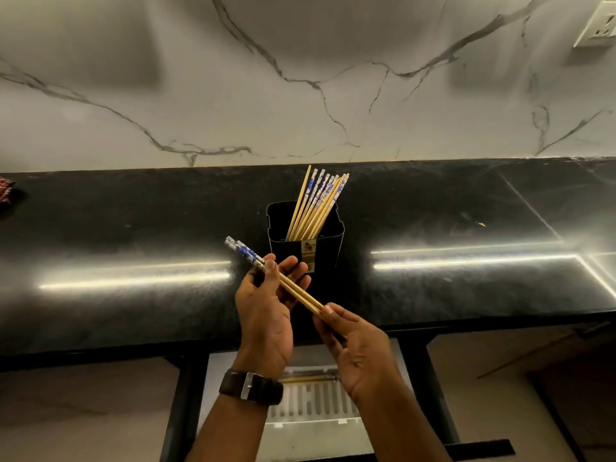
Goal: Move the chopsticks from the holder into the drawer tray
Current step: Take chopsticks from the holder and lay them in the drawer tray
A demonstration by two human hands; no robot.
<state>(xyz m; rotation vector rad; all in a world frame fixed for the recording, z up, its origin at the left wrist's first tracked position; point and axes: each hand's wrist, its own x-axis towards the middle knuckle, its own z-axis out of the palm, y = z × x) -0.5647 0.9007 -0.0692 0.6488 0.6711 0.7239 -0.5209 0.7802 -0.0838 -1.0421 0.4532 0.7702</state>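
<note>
Both hands are on the held chopsticks (297,292) just in front of the black holder (287,253). The left hand (266,308) cradles the patterned end with its thumb curled across, and the right hand (358,345) pinches the plain tips. The remaining chopsticks (316,205) lean in the holder on the desk (133,228). The smart play now, I'd say, is to square the ends, keep the sticks parallel and level, and lower them straight down to lie lengthwise in the drawer tray (310,403) open right beneath the wrists.

I see pale wooden chopsticks (293,290) with glossy blue-and-white printed ends in my hands; beyond them a matt black holder (305,251) on a polished, reflective black stone tabletop (466,211).
</note>
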